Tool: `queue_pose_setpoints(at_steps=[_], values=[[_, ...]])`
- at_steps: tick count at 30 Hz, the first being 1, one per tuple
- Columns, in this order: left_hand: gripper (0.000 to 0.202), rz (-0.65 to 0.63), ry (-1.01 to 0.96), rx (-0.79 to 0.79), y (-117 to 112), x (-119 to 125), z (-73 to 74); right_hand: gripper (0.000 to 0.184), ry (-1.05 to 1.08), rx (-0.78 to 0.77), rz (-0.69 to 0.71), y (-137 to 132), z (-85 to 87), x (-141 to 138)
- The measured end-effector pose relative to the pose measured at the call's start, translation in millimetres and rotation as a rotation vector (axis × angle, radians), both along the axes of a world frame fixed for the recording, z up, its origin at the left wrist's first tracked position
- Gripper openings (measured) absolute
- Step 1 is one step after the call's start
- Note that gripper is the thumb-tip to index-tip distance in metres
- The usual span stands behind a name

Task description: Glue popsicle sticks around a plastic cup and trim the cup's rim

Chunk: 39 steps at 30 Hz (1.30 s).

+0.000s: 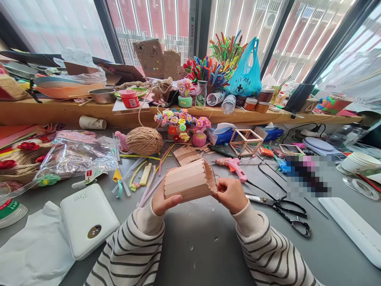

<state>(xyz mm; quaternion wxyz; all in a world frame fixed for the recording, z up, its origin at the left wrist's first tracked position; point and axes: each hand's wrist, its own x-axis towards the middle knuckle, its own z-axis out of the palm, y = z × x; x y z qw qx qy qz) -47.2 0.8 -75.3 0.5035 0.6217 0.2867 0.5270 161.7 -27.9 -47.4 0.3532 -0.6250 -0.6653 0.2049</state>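
A box made of wooden craft sticks (pixel 186 180) is held up above the grey table, tilted on its side with its scalloped open end facing right. My left hand (pixel 166 196) is wrapped around its closed end, thumb along the lower side. At the open rim my right hand (pixel 231 195) is closed in a pinch, its fingertips touching or very near the stick ends. Something thin and dark shows by those fingertips; I cannot make out what it is. Behind the box lies a bundle of craft sticks (pixel 187 155).
A pink glue gun (pixel 233 167) and black-handled scissors (pixel 282 208) lie to the right. A twine ball (pixel 145 141) and a wooden stick cube frame (pixel 246 142) stand behind. A white power bank (pixel 89 222) is at left, a long white object (pixel 353 230) at right.
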Motion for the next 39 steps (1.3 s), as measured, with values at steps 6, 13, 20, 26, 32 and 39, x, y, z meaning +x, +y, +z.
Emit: queue_pose_setpoints(at_steps=[6, 13, 20, 26, 32, 39], values=[[0.073, -0.021, -0.04, -0.002, -2, 2, 1.7, 0.035, -0.132, 0.034, -0.007, -2, 7.2, 6], [0.063, -0.033, -0.145, -0.072, -10, 11, 16.9, 0.043, -0.209, 0.127, -0.011, -1, 5.3, 9], [0.06, -0.092, -0.148, -0.14, -14, 13, 28.6, 0.044, -0.186, 0.174, -0.024, 0, 4.3, 8], [0.064, -0.116, -0.144, -0.166, -10, 15, 29.9, 0.043, -0.189, 0.196, 0.009, -2, 2.9, 7], [0.066, -0.083, -0.084, -0.088, -4, 9, 14.5, 0.039, -0.231, 0.187, 0.099, 1, -10.5, 15], [0.067, 0.01, -0.125, -0.131, -6, 13, 11.2, 0.045, -0.242, 0.284, 0.083, 2, -15.5, 16]])
